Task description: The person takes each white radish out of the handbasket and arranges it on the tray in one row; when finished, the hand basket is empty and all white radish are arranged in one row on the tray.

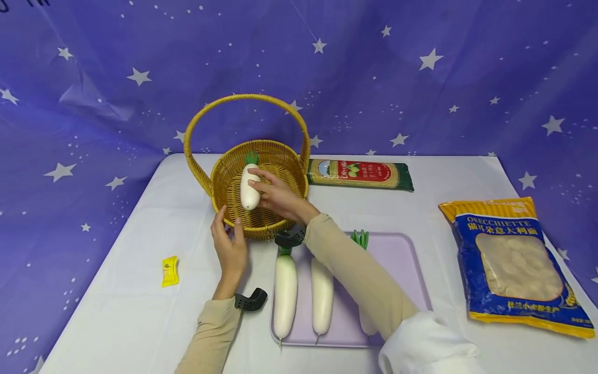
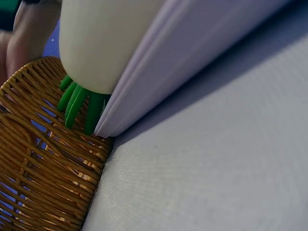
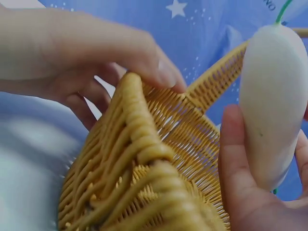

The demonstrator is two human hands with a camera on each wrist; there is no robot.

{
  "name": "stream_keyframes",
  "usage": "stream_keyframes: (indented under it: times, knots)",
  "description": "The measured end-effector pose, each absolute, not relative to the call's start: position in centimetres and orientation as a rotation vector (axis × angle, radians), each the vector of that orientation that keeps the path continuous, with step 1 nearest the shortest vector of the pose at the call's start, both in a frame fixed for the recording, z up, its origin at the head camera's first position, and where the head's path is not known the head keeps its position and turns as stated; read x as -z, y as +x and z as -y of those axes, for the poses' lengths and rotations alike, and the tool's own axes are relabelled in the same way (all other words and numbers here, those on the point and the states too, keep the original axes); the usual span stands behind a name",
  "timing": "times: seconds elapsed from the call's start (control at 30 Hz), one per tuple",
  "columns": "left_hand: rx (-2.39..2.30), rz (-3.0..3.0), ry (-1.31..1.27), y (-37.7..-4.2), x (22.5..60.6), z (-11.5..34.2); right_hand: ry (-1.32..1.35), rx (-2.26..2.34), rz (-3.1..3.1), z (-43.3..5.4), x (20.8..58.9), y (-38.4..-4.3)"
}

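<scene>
My right hand (image 1: 280, 200) grips a white radish (image 1: 249, 189) with green leaves over the wicker basket (image 1: 259, 231), its leafy end toward the far side. In the right wrist view the thumb and fingers lie along either side of the radish (image 3: 274, 106). At the basket's near left rim is my left hand (image 1: 231, 252); the right wrist view has that hand (image 3: 110, 53) pinching the rim, index finger over the top and other fingers outside. Two more white radishes, a left one (image 1: 286, 296) and a middle one (image 1: 322, 296), lie on a lilac tray (image 1: 388, 249).
A third radish (image 1: 366, 322) on the tray is mostly hidden under my right sleeve. Behind the tray lies a spaghetti packet (image 1: 359, 174). A large orecchiette bag (image 1: 520, 265) rests at the right, a small yellow wrapped piece (image 1: 170, 271) at the left. The basket's tall handle (image 1: 245, 96) arches upward.
</scene>
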State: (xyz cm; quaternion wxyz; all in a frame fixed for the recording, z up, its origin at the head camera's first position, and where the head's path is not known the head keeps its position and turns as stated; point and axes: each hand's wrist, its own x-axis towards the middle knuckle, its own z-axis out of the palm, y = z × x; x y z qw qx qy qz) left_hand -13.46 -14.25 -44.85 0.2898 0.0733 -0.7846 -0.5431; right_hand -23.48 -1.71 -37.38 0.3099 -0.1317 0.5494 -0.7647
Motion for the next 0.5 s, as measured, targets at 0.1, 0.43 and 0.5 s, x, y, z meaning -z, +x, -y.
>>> stream_keyframes:
  times: [0.1,0.43,0.5]
  knots:
    - [1.441,2.093,0.192,-13.4,44.8,14.4,-0.413,1.999,-1.447,0.2,36.5,-22.7]
    - [1.47,2.087,0.178,-13.2,44.9,14.4,-0.645,1.755,-1.76,-10.3,35.2,-17.4]
    - [1.486,2.086,0.165,-13.2,44.7,14.3,-0.678,1.722,-1.828,-13.3,35.5,-15.8]
